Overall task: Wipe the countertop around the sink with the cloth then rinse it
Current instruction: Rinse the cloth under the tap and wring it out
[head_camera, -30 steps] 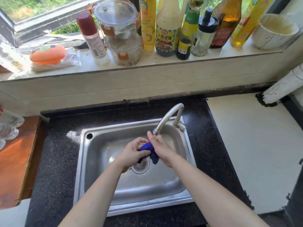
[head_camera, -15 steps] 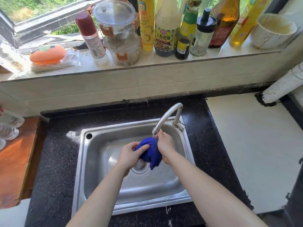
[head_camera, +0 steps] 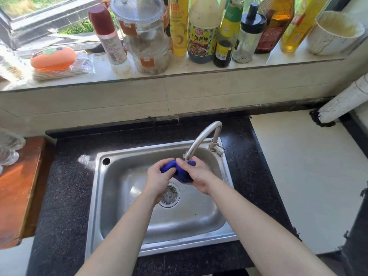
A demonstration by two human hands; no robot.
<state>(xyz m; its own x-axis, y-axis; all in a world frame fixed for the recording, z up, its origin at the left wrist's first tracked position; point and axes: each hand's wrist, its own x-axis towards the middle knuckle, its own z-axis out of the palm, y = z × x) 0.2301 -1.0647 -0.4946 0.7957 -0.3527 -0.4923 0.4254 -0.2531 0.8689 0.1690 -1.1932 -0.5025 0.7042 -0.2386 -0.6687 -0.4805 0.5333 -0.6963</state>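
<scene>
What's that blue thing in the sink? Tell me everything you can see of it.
A deep blue cloth, soft and fuzzy-looking, bunched into a twisted wad. The left hand and the right hand both grip it, fingers curled round, hiding much of it. It is held just under the tap spout, above the steel sink and its drain. Whether water runs on it cannot be told.

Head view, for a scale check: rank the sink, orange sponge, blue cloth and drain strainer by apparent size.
1. sink
2. orange sponge, though it lies farther from the camera
3. blue cloth and drain strainer: unranked, as the cloth is bunched inside the left hand and right hand.
</scene>
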